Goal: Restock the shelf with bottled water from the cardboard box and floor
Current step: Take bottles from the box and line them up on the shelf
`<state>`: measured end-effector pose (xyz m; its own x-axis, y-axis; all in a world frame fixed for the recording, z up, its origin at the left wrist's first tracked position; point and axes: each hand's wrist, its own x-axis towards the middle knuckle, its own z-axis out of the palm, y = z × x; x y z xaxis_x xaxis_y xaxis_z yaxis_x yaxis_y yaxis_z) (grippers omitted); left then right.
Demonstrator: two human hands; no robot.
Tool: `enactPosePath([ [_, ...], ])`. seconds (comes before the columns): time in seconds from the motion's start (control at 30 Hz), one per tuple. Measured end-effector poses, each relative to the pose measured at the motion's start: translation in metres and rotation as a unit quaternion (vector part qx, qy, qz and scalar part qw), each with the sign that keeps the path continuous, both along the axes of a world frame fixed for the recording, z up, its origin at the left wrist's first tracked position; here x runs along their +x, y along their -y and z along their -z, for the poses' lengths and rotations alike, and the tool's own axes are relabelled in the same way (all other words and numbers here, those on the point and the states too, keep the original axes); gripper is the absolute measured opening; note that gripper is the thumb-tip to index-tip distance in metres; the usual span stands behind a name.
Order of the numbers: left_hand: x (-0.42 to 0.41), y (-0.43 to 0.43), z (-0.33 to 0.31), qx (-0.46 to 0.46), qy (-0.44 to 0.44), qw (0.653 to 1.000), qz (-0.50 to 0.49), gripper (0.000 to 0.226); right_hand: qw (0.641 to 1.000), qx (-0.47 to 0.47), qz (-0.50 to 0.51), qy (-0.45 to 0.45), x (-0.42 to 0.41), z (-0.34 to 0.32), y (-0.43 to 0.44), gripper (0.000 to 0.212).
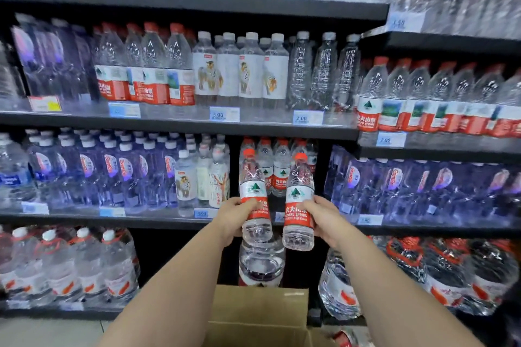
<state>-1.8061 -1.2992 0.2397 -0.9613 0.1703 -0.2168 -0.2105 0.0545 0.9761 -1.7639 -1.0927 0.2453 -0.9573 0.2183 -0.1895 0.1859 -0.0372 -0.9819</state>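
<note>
My left hand [231, 218] grips a red-capped water bottle [253, 191] with a red and white label around its lower body. My right hand [324, 218] grips a second, matching bottle [299, 200]. Both bottles stand upright, side by side, in front of the shelf slot [277, 166] where a few bottles of the same kind stand at the back. Below my arms is the open cardboard box [259, 310]; its inside is mostly out of view. A red-labelled bottle [345, 338] lies low beside the box.
Black shelves [180, 122] hold rows of bottled water with price tags along the edges. Blue-tinted bottles [112, 172] fill the row left of the slot and more stand to its right. Large jugs [70, 265] line the bottom shelf. One jug [261, 262] stands just under the held bottles.
</note>
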Motion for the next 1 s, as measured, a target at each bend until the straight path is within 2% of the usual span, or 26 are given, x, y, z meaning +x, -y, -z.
enactPosePath([
  [0.33,-0.109,-0.028,0.014,-0.023,-0.056,0.998,-0.002,0.039,0.998,0.009,-0.008,-0.067,-0.110,0.013,-0.014,0.042],
  [0.57,-0.183,-0.044,0.045,-0.024,-0.091,0.996,0.001,0.060,0.996,0.030,-0.009,-0.086,-0.196,0.049,-0.031,0.071],
  [0.7,-0.202,-0.045,0.069,-0.022,-0.076,0.997,0.006,0.062,0.993,0.084,-0.022,-0.080,-0.207,0.077,-0.033,0.074],
  [0.9,-0.208,-0.044,0.097,0.006,-0.074,0.997,0.013,0.066,0.994,0.057,-0.048,-0.076,-0.211,0.097,-0.038,0.080],
  [1.0,-0.210,-0.043,0.101,0.010,-0.073,0.997,0.033,0.065,0.993,0.076,-0.062,-0.062,-0.209,0.098,-0.036,0.077],
])
